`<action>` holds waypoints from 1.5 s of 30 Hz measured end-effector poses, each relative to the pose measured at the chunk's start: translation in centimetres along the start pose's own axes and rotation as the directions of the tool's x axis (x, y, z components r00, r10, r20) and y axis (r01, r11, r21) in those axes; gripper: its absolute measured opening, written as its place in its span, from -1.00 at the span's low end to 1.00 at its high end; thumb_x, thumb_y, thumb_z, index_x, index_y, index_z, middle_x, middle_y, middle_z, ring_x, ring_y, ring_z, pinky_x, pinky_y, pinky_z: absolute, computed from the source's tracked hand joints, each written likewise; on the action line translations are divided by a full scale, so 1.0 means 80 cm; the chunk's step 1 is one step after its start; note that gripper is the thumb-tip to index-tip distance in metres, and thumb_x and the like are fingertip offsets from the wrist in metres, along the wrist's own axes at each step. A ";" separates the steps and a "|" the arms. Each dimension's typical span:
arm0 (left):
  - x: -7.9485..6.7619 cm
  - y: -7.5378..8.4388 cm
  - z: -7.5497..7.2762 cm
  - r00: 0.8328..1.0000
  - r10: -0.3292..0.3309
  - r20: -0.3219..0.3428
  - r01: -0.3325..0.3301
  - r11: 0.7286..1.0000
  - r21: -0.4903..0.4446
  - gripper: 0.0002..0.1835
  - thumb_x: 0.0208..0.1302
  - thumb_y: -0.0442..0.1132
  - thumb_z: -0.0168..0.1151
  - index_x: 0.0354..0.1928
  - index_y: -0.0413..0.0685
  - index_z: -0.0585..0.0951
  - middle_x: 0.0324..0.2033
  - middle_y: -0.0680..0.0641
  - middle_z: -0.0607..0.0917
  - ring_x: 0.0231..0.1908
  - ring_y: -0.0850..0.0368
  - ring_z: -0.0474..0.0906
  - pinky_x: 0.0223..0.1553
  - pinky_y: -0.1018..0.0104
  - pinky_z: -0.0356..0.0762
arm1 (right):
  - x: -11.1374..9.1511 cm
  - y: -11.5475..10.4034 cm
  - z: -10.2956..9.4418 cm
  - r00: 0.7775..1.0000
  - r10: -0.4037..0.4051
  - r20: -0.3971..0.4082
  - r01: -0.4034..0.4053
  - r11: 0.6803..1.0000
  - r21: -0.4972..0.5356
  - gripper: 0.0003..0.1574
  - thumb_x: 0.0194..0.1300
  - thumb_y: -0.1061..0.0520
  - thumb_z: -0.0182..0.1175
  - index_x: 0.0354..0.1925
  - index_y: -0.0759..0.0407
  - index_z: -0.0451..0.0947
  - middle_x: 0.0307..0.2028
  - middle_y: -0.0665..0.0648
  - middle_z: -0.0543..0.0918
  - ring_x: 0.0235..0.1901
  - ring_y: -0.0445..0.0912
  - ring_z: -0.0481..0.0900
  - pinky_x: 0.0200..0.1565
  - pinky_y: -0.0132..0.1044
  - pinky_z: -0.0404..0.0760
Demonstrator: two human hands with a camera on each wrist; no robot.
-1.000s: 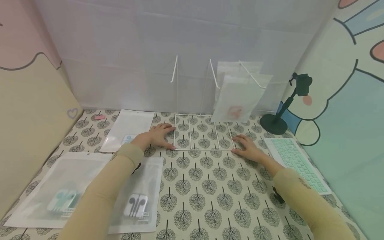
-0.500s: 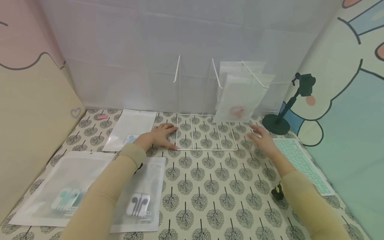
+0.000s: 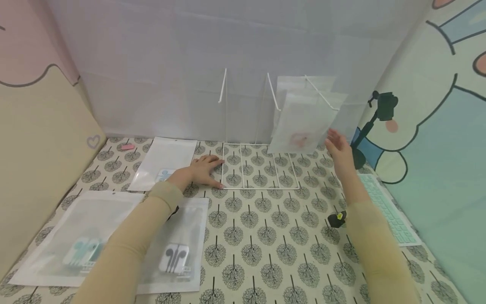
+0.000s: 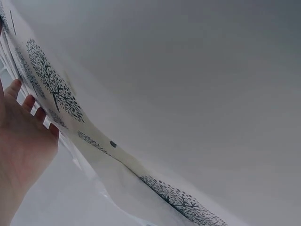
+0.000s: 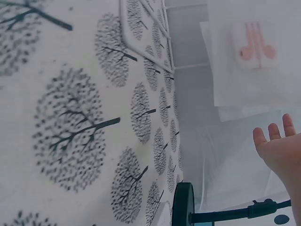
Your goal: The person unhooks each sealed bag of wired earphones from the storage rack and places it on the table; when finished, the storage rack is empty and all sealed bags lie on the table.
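A white wire display rack (image 3: 262, 188) stands against the back wall with three hooks pointing forward. My left hand (image 3: 205, 171) lies at the left side of its base, thumb and fingertips right at the wire, fingers spread. White zip pouches (image 3: 303, 109) hang on the rack's right hook; pink earphones (image 5: 256, 47) show through the front pouch in the right wrist view. Raised just right of the pouches' lower edge is my right hand (image 3: 339, 152), holding nothing, with its fingers extended. Only part of my left hand (image 4: 28, 141) appears in the left wrist view.
Pouches lie flat on the left: one with mint earphones (image 3: 49, 257), one with dark earphones (image 3: 193, 240), one with a blue item (image 3: 171, 152) farther back. On the right are a black stand (image 3: 366, 131) and a mint keyboard (image 3: 391, 211). A pink eraser-like block (image 3: 128, 147) lies back left.
My right hand has left the right side of the rack's base and risen rightward and up beside the hanging pouches. My left hand stays at the base's left side.
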State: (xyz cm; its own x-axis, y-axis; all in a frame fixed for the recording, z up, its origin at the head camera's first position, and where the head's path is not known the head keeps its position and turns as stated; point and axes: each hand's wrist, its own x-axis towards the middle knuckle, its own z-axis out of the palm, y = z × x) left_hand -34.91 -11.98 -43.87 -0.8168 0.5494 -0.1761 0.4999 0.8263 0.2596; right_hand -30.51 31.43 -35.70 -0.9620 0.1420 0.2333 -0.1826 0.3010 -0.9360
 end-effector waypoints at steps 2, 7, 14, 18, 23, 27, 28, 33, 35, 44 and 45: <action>-0.001 0.000 0.000 1.000 -0.001 0.001 0.001 1.000 0.006 0.15 -0.10 0.50 0.19 0.48 0.17 0.00 0.46 -0.10 0.00 0.43 -0.17 -0.16 0.32 -0.30 -0.09 | 0.004 -0.009 0.001 1.000 -0.028 0.009 0.028 0.999 0.025 -0.35 0.42 0.05 0.02 0.40 0.08 0.13 0.41 0.15 0.17 0.40 0.05 0.09 0.40 -0.03 0.09; 0.000 0.001 0.002 1.000 0.000 0.003 0.000 1.000 0.022 0.13 -0.06 0.48 0.18 0.48 0.18 -0.01 0.46 -0.11 0.00 0.43 -0.20 -0.14 0.31 -0.31 -0.06 | 0.012 -0.012 0.001 0.999 -0.029 0.014 0.028 0.998 0.051 -0.46 0.41 -0.01 0.04 0.28 0.09 0.31 0.34 0.08 0.30 0.35 -0.04 0.17 0.42 -0.11 0.06; 0.002 0.003 0.002 1.000 0.001 0.017 -0.001 1.000 0.031 0.13 -0.07 0.50 0.17 0.48 0.18 -0.02 0.46 -0.09 -0.01 0.43 -0.18 -0.15 0.32 -0.29 -0.06 | 0.013 0.000 -0.001 0.999 -0.018 0.031 0.010 0.973 0.229 -0.73 0.38 0.09 0.09 0.03 0.03 0.51 0.14 -0.04 0.43 0.32 -0.07 0.22 0.43 -0.09 0.02; 0.002 0.004 0.002 1.000 0.004 0.013 -0.005 0.999 0.032 0.14 -0.07 0.49 0.17 0.48 0.17 -0.01 0.46 -0.10 -0.01 0.43 -0.18 -0.14 0.32 -0.29 -0.06 | 0.012 0.002 0.001 0.993 -0.094 0.066 0.058 0.908 0.415 -0.80 0.36 0.26 0.08 -0.08 0.16 0.55 0.07 -0.02 0.44 0.24 -0.09 0.32 0.35 -0.24 0.25; 0.001 0.004 0.001 1.000 0.002 0.017 -0.003 1.000 0.026 0.14 -0.08 0.49 0.18 0.48 0.16 -0.01 0.46 -0.10 -0.01 0.43 -0.18 -0.14 0.33 -0.28 -0.07 | 0.002 -0.002 0.005 0.991 -0.123 0.060 0.106 0.968 0.227 -0.76 0.37 0.18 0.09 -0.03 0.09 0.60 0.02 -0.10 0.49 0.08 -0.18 0.42 0.12 -0.40 0.43; 0.001 0.005 0.000 1.000 0.000 0.022 -0.001 1.000 0.026 0.14 -0.07 0.49 0.18 0.48 0.17 -0.01 0.46 -0.10 -0.01 0.43 -0.18 -0.15 0.33 -0.28 -0.07 | -0.008 -0.004 0.007 0.992 -0.102 0.079 0.100 0.995 0.027 -0.66 0.36 0.08 0.12 0.08 0.06 0.57 0.10 -0.17 0.52 0.25 -0.13 0.30 0.34 -0.21 0.21; 0.001 0.005 0.000 1.000 0.001 0.023 -0.002 1.000 0.028 0.13 -0.07 0.49 0.17 0.48 0.16 -0.01 0.46 -0.10 -0.01 0.43 -0.18 -0.15 0.32 -0.28 -0.06 | -0.010 -0.004 0.007 0.991 -0.101 0.086 0.100 0.995 0.015 -0.64 0.36 0.07 0.13 0.10 0.08 0.56 0.13 -0.17 0.52 0.31 -0.11 0.24 0.38 -0.14 0.13; -0.002 0.006 -0.002 1.000 0.003 0.026 -0.004 0.999 0.040 0.13 -0.05 0.49 0.16 0.48 0.15 -0.01 0.46 -0.12 -0.01 0.42 -0.19 -0.13 0.32 -0.28 -0.03 | -0.013 0.001 0.004 0.988 -0.136 0.071 0.131 0.988 0.080 -0.59 0.34 0.13 0.14 0.15 0.14 0.51 0.16 -0.12 0.54 0.30 -0.16 0.27 0.39 -0.21 0.13; -0.003 0.006 -0.002 1.000 0.001 0.028 -0.002 0.999 0.042 0.13 -0.05 0.49 0.16 0.48 0.15 -0.01 0.46 -0.12 -0.01 0.42 -0.19 -0.13 0.32 -0.28 -0.03 | -0.015 0.002 0.003 0.986 -0.157 0.050 0.150 0.980 0.133 -0.60 0.33 0.18 0.14 0.13 0.15 0.52 0.13 -0.09 0.57 0.19 -0.22 0.38 0.29 -0.38 0.28; -0.001 0.003 -0.003 1.000 0.000 0.029 -0.001 0.999 0.043 0.14 -0.07 0.50 0.16 0.49 0.17 -0.02 0.46 -0.11 -0.02 0.43 -0.19 -0.14 0.32 -0.27 -0.05 | -0.015 0.007 -0.007 0.981 -0.153 -0.122 0.177 0.959 0.220 -0.67 0.22 0.30 0.23 -0.03 0.13 0.63 -0.06 -0.08 0.65 -0.11 -0.24 0.51 -0.08 -0.56 0.52; -0.001 0.003 -0.003 1.000 0.000 0.030 -0.001 0.999 0.043 0.14 -0.07 0.51 0.15 0.49 0.17 -0.03 0.46 -0.11 -0.02 0.43 -0.18 -0.14 0.33 -0.27 -0.05 | -0.015 0.008 -0.010 0.978 -0.159 -0.136 0.187 0.957 0.223 -0.67 0.21 0.31 0.24 -0.04 0.13 0.64 -0.06 -0.08 0.65 -0.11 -0.24 0.51 -0.07 -0.56 0.52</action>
State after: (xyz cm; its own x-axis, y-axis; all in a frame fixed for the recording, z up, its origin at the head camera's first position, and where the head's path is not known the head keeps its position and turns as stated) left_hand -34.78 -11.85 -43.58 -0.8076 0.5531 -0.2047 0.5129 0.8300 0.2192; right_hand -29.31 32.20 -36.40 -0.8841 0.2189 0.4128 -0.3994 0.1044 -0.9108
